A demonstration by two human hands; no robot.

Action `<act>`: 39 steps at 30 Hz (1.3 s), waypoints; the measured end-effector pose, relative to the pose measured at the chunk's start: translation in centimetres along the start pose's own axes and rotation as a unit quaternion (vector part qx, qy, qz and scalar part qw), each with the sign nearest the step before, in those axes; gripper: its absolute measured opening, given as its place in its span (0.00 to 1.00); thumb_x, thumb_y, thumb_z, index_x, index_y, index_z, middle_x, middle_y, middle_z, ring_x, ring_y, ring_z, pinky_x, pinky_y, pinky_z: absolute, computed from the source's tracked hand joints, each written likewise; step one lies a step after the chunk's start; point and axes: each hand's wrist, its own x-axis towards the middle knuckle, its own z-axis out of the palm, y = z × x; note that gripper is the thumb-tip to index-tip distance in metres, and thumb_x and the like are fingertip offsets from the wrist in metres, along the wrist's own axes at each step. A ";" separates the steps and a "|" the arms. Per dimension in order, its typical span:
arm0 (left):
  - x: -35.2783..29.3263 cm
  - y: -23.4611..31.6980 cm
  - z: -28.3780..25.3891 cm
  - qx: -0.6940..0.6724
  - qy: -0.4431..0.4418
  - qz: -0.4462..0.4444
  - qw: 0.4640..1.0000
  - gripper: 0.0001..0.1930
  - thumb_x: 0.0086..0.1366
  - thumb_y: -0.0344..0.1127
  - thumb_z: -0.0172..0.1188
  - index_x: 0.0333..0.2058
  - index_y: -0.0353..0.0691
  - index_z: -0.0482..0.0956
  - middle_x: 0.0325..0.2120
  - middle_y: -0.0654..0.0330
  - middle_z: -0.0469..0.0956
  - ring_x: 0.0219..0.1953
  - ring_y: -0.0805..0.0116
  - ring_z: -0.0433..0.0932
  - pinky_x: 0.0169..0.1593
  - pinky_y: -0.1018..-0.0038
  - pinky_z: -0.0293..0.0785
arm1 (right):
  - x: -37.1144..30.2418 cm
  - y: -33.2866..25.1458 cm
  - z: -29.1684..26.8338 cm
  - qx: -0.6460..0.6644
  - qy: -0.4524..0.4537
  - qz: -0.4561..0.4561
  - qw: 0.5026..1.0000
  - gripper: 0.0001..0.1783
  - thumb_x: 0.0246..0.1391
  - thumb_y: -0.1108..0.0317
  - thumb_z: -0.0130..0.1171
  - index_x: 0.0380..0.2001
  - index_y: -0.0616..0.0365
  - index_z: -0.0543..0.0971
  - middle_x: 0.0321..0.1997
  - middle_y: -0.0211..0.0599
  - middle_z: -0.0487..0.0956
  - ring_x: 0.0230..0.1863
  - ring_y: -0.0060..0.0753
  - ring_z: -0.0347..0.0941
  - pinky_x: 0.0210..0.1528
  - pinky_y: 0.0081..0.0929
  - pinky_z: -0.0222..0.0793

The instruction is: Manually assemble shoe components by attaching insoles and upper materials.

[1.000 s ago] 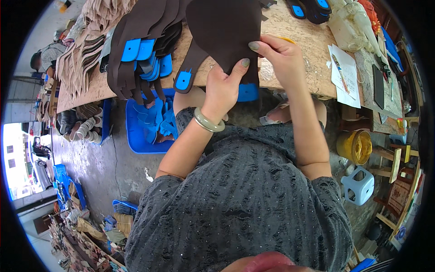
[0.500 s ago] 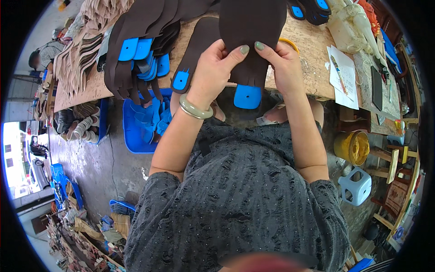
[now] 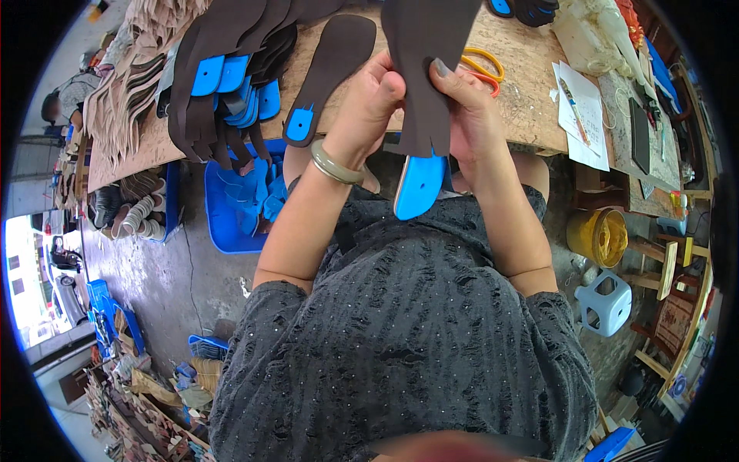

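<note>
Both hands grip a dark brown insole (image 3: pixel 422 108) above the table's front edge, its wide end pointing away. A blue heel pad (image 3: pixel 419 191) hangs at the insole's near end, tilted to one side. My left hand (image 3: pixel 371 104), with a bangle at the wrist, is closed on the left edge, fingers partly hidden. Pressed down on the right edge is the thumb of my right hand (image 3: pixel 471 108), its fingers underneath. A second dark insole (image 3: pixel 335 69) with a blue heel piece lies flat on the table beside my left hand. Orange-handled scissors (image 3: pixel 493 68) lie beyond my right hand.
Dark insoles (image 3: pixel 231 38) with blue heel pieces are stacked on the table's left, beside beige pieces (image 3: pixel 115 108). Papers with a pen (image 3: pixel 579 115) lie at right. Below are a blue bin (image 3: pixel 223 231) of blue scraps, a yellow bucket (image 3: pixel 593 237) and a light-blue stool (image 3: pixel 604 304).
The held insole has come nearer and tilted, its blue heel pad now turned aside and lower. My left thumb has drawn back from its surface. More of the scissors' handles shows.
</note>
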 end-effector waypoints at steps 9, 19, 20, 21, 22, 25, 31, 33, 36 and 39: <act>0.1 -1.5 2.7 -0.022 0.145 0.138 0.980 0.41 0.48 0.73 0.54 0.43 0.37 0.67 0.37 0.62 0.72 0.42 0.77 0.73 0.47 0.80 0.72 | -0.1 -0.2 0.9 -0.043 0.001 -0.024 0.999 0.17 0.56 0.60 0.59 0.40 0.63 0.77 0.36 0.33 0.80 0.36 0.19 0.76 0.39 0.16 0.71; -0.5 1.1 0.8 0.034 0.043 -0.069 0.996 0.16 0.63 0.33 0.57 0.48 0.35 0.70 0.38 0.56 0.78 0.42 0.66 0.79 0.45 0.69 0.78 | 2.7 -3.1 1.1 -0.500 0.000 -0.031 0.865 0.18 0.51 0.57 0.63 0.39 0.60 0.82 0.26 0.24 0.78 0.24 0.13 0.69 0.25 0.16 0.65; -0.7 0.7 1.2 0.036 0.041 -0.072 0.996 0.16 0.63 0.33 0.57 0.48 0.35 0.70 0.38 0.56 0.78 0.42 0.66 0.79 0.45 0.69 0.78 | 2.9 -2.6 0.9 -0.484 -0.011 -0.056 0.873 0.20 0.52 0.55 0.62 0.40 0.59 0.81 0.27 0.24 0.78 0.26 0.14 0.70 0.27 0.17 0.66; -1.1 0.3 1.9 0.034 0.080 -0.034 0.996 0.15 0.63 0.34 0.58 0.47 0.35 0.71 0.37 0.56 0.78 0.41 0.66 0.79 0.44 0.70 0.78 | 3.1 -2.5 0.5 -0.482 -0.009 -0.057 0.874 0.20 0.52 0.55 0.62 0.40 0.59 0.81 0.27 0.24 0.78 0.26 0.14 0.70 0.27 0.17 0.66; -1.4 0.1 2.3 0.031 0.119 0.005 0.992 0.15 0.63 0.34 0.58 0.46 0.35 0.72 0.36 0.56 0.78 0.39 0.66 0.79 0.42 0.70 0.78 | 3.2 -2.6 -0.1 -0.468 -0.012 -0.067 0.881 0.21 0.54 0.54 0.60 0.44 0.59 0.79 0.32 0.27 0.78 0.31 0.15 0.71 0.32 0.18 0.68; -1.8 0.3 1.8 -0.051 0.150 0.001 0.987 0.12 0.64 0.33 0.57 0.44 0.35 0.72 0.33 0.56 0.78 0.37 0.63 0.79 0.42 0.70 0.77 | 1.6 -2.3 -2.8 -0.419 -0.044 -0.052 0.906 0.26 0.55 0.54 0.58 0.53 0.57 0.73 0.42 0.33 0.76 0.42 0.20 0.72 0.42 0.22 0.69; -2.0 1.1 2.5 -0.097 0.216 0.017 0.971 0.11 0.65 0.33 0.55 0.43 0.35 0.71 0.29 0.58 0.76 0.34 0.63 0.78 0.47 0.63 0.76 | -4.2 0.7 -4.3 -0.206 -0.147 0.103 0.962 0.35 0.53 0.61 0.61 0.62 0.59 0.61 0.33 0.36 0.78 0.28 0.24 0.74 0.37 0.19 0.70; -2.2 0.7 2.1 -0.146 0.193 0.022 0.970 0.10 0.65 0.33 0.55 0.42 0.35 0.72 0.28 0.60 0.75 0.32 0.66 0.77 0.50 0.60 0.74 | -4.5 -1.0 -3.3 -0.232 -0.127 0.124 0.956 0.33 0.54 0.63 0.60 0.61 0.59 0.63 0.29 0.33 0.77 0.26 0.21 0.72 0.34 0.17 0.69; -2.0 0.9 2.6 -0.146 0.189 0.028 0.971 0.10 0.65 0.34 0.56 0.42 0.36 0.72 0.27 0.61 0.73 0.31 0.68 0.75 0.52 0.58 0.72 | -4.6 -3.7 -2.7 -0.288 -0.085 0.127 0.945 0.24 0.55 0.69 0.57 0.56 0.58 0.70 0.22 0.25 0.73 0.22 0.14 0.69 0.26 0.12 0.66; -1.9 1.1 3.3 -0.146 0.178 0.040 0.972 0.10 0.65 0.36 0.56 0.41 0.37 0.72 0.27 0.61 0.73 0.31 0.69 0.74 0.51 0.59 0.73 | -4.1 -4.2 -3.2 -0.274 -0.071 -0.013 0.959 0.21 0.57 0.69 0.55 0.54 0.57 0.73 0.24 0.28 0.74 0.24 0.15 0.71 0.29 0.13 0.68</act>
